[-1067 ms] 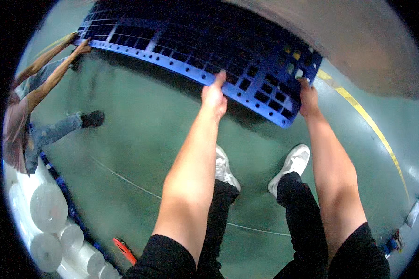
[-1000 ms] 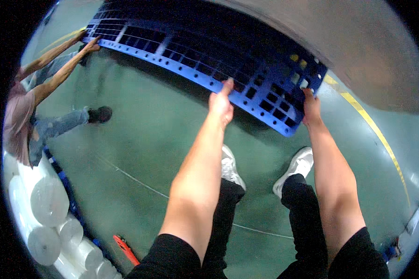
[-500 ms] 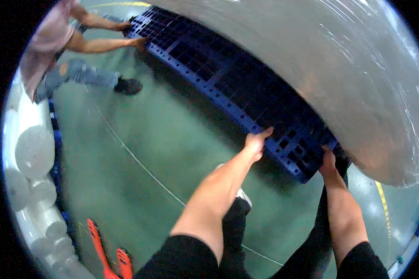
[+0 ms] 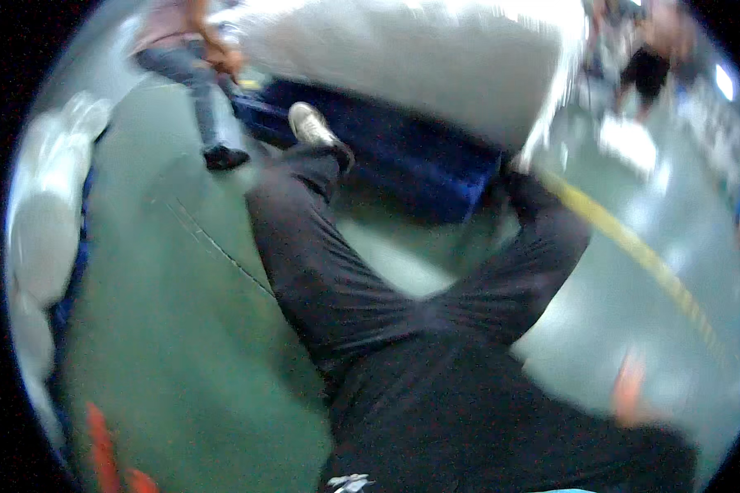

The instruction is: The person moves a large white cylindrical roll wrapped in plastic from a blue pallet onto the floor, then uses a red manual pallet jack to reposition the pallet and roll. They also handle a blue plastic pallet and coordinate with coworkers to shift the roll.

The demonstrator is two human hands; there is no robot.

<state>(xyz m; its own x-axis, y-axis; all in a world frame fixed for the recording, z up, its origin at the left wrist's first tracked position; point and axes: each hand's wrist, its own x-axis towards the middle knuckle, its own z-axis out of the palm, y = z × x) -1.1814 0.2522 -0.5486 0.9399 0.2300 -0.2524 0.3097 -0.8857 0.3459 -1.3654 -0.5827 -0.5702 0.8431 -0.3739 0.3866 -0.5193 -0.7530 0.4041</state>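
A dark blue plastic pallet (image 4: 436, 168) lies beyond my legs, against or under a large load wrapped in clear film (image 4: 411, 57); blur hides which. My left shoe (image 4: 312, 127) is raised in front of the pallet's side, and I cannot tell if it touches. Off to the lower right, away from the pallet, is my right hand (image 4: 629, 382), smeared by motion, with no object visible at it. No part of my left hand shows. Near the pallet's far left end stands another person (image 4: 181, 78), their hands low in front of them.
White wrapped rolls (image 4: 45, 238) are stacked along the left edge. Orange-red forks (image 4: 103, 448) lie on the floor at lower left. A yellow floor line (image 4: 649, 259) runs down the right side. Another person (image 4: 649, 62) and a white bundle (image 4: 629, 148) are at far right.
Both my hands have let go of the pallet, which has gone from steeply tilted to lower beside the load. My left foot has come up to it. The other person has straightened up.
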